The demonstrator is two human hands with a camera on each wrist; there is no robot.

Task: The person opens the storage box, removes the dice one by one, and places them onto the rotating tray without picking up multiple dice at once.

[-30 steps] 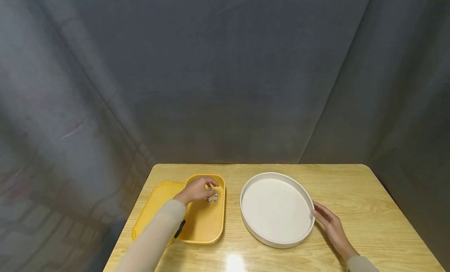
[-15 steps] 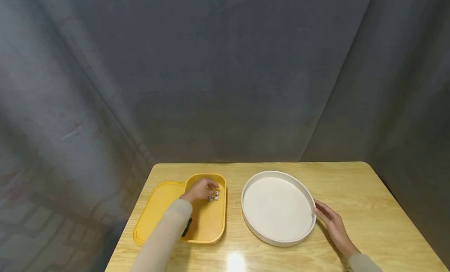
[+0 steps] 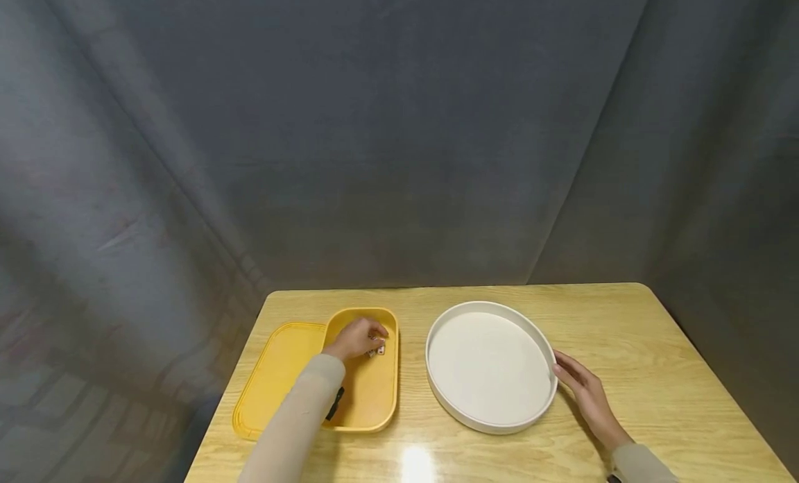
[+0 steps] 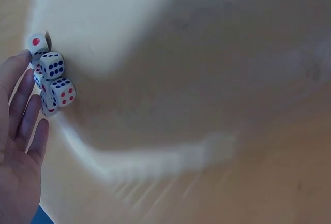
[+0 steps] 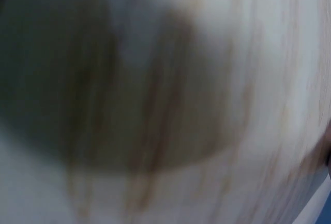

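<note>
My left hand [image 3: 358, 338] reaches into the far end of the yellow tray [image 3: 368, 394], its fingers bent down over a cluster of small white dice [image 3: 379, 348]. In the left wrist view several dice [image 4: 52, 78] sit bunched together, and the fairly straight fingertips [image 4: 27, 111] touch them from the left without pinching any. My right hand [image 3: 584, 393] lies flat on the table, with its fingers against the right rim of the round white tray [image 3: 474, 422], which holds nothing.
A flat yellow lid or second tray [image 3: 275, 379] lies against the yellow tray's left side. The wooden table [image 3: 655, 372] ends close behind both trays, backed by a grey curtain [image 3: 399, 157]. The right wrist view is a blur of wood grain.
My left hand's fingers have come down closer over the dice and now cover more of them. The right hand has stayed at the white tray's rim.
</note>
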